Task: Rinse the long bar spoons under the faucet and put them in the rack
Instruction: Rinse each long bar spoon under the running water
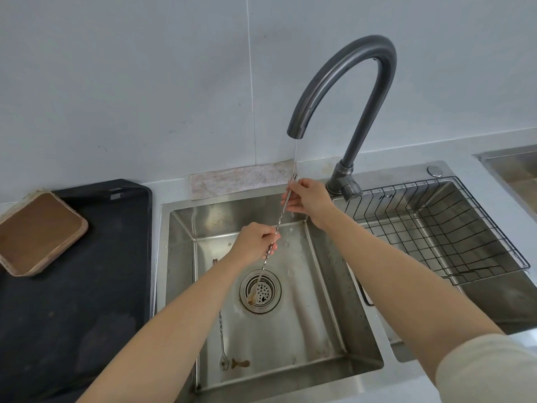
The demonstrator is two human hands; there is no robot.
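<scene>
Both hands (255, 241) around one tilted bar spoon (279, 221) beneath faucet (343, 91)

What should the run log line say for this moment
step: rinsing | left hand and right hand: both hold bar spoon | faucet: thin stream running | second spoon: on sink floor | rack: no spoons

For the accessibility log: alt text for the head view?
Both hands hold a long bar spoon slanted under the faucet's thin stream, left hand mid-shaft, right hand near the top. Another spoon lies in the sink; a wire rack sits to the right.
</scene>
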